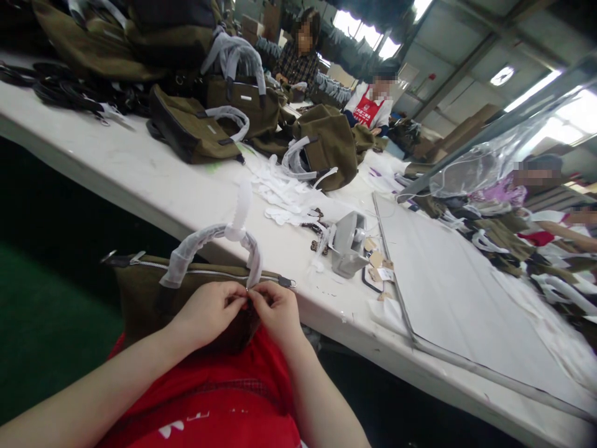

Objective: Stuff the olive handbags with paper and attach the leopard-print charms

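Bags [135, 43] of olive cloth lie heaped at the far left end of the white table [153, 186], with black straps [60, 93] spread beside them. Nearer, on the person's lap against the table's edge, sits an olive handbag [140, 298] with its zipper [205, 272] closed along the top and its handle [209, 246] wrapped in white foam (the wrap is knotted at the crest, with 1 loose end standing upright). The left hand [209, 314] rests on the bag's front, its fingertips pinched together at a small spot just under the zipper. The right hand [277, 311] meets it there, thumb and forefinger also closed in a pinch, so the 2 hands touch; what they grip between them is too small to tell.

Farther along the table lie scraps of white foam [280, 193], then a grey tape dispenser [349, 244] with paper tags [379, 264] next to it. A large grey board [448, 292] covers the table's right part. 2 people [301, 53] sit at the far end among more bags, and another person's arm [573, 236] shows at the right edge.
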`<state>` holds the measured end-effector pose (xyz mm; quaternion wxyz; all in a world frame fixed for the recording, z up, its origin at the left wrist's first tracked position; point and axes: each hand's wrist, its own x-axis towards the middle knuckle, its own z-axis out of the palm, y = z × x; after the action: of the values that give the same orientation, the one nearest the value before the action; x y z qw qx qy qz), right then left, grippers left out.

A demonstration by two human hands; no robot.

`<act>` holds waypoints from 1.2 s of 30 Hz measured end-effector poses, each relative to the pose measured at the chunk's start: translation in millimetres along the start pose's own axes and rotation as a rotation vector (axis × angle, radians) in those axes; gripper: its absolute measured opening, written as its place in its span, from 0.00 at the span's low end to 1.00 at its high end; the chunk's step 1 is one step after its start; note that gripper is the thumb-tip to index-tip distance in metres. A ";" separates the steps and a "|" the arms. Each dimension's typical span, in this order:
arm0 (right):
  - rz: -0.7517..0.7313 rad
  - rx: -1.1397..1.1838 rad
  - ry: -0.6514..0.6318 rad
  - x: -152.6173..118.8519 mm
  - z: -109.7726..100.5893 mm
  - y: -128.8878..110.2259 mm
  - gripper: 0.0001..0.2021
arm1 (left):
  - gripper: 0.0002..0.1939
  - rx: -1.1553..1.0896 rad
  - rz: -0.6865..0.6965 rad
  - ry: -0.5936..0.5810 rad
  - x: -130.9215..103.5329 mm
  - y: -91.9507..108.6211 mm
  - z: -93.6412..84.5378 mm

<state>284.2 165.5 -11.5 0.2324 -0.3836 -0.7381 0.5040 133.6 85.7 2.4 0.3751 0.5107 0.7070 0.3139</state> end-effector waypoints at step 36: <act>0.248 0.561 -0.087 -19.4 -37.3 16.6 0.18 | 0.13 -0.227 -0.089 -0.389 35.9 3.0 -8.0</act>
<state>328.5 174.3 -11.6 0.2341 -0.3699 -0.5271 0.7284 121.2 120.4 1.6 0.5729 0.4846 0.6033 0.2701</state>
